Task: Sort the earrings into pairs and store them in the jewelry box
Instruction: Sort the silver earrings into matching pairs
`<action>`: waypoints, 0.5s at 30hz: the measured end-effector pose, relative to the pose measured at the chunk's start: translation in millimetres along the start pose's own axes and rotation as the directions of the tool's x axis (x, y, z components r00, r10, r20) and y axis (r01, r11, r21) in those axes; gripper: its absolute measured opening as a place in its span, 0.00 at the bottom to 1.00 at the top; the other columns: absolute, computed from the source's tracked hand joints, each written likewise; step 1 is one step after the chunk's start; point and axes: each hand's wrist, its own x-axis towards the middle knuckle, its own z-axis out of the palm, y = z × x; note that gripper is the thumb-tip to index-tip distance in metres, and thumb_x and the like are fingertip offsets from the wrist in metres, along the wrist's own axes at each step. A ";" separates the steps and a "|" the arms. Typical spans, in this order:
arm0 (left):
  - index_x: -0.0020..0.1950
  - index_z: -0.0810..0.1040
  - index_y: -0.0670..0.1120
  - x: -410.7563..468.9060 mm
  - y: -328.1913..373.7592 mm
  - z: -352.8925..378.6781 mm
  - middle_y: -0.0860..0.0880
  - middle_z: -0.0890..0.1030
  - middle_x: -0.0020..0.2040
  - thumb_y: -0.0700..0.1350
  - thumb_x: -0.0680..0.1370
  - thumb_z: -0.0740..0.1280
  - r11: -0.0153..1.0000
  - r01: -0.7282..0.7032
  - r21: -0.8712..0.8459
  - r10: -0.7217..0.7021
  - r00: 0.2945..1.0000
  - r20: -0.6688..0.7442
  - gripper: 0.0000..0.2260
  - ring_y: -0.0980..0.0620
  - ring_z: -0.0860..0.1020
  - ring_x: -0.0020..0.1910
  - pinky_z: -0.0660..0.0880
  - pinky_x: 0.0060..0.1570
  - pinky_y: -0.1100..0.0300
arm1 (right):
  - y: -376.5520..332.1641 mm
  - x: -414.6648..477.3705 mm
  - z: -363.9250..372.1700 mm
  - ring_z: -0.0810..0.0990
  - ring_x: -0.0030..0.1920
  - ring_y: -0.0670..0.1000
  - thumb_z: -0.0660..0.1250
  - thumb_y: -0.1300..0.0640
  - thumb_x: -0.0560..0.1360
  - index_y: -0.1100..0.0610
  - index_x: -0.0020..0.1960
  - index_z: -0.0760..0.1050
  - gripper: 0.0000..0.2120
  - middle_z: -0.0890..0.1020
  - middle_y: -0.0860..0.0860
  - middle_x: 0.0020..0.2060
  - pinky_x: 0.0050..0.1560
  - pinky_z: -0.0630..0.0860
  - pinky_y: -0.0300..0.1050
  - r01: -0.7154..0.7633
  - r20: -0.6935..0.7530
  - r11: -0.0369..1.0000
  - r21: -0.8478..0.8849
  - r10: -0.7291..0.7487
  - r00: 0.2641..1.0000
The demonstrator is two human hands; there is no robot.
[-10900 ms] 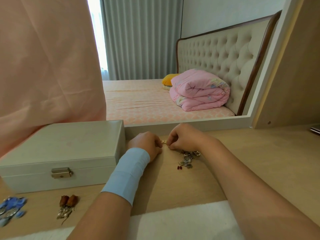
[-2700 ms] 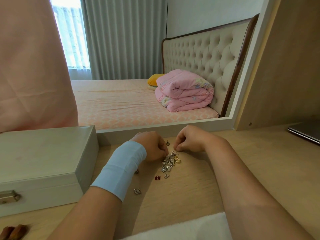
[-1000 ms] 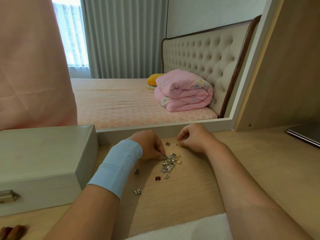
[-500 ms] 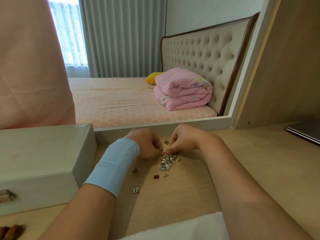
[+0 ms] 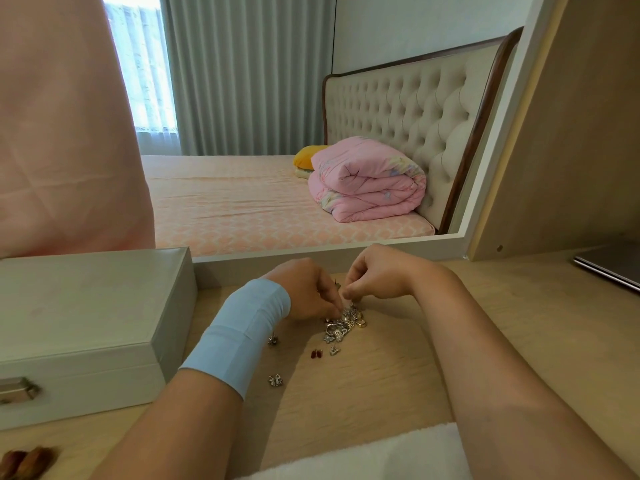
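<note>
Change: left hand (image 5: 308,292) and right hand (image 5: 377,275) are brought together, both pinched on the earring pile (image 5: 344,323) | jewelry box (image 5: 86,323), left of pile, is kept shut | pairing is judged unfinished

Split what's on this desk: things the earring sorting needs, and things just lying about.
Job: earring pile, red studs, silver pair, brown earrings, closed jewelry box.
Lying about: white towel, flat grey device, pink cloth.
</note>
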 end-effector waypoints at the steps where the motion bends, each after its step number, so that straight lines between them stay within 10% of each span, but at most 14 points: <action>1: 0.45 0.86 0.59 0.1 0.9 0.1 0.62 0.82 0.43 0.51 0.73 0.74 1.000 0.000 0.005 0.000 1.000 -0.004 0.03 0.63 0.77 0.44 0.75 0.53 0.61 | 0.3 -0.5 -1.0 0.78 0.36 0.40 0.76 0.58 0.70 0.52 0.42 0.87 0.02 0.85 0.42 0.35 0.38 0.73 0.38 -0.003 -0.015 1.000 0.009 0.003 1.000; 15: 0.49 0.86 0.59 6.7 12.8 5.6 0.60 0.83 0.50 0.53 0.75 0.72 0.987 -0.038 0.157 0.028 0.998 0.064 0.05 0.59 0.78 0.49 0.74 0.55 0.61 | 3.2 1.4 -0.7 0.83 0.43 0.43 0.73 0.61 0.72 0.47 0.38 0.84 0.10 0.87 0.46 0.39 0.50 0.78 0.41 0.036 -0.083 0.999 0.033 -0.033 0.996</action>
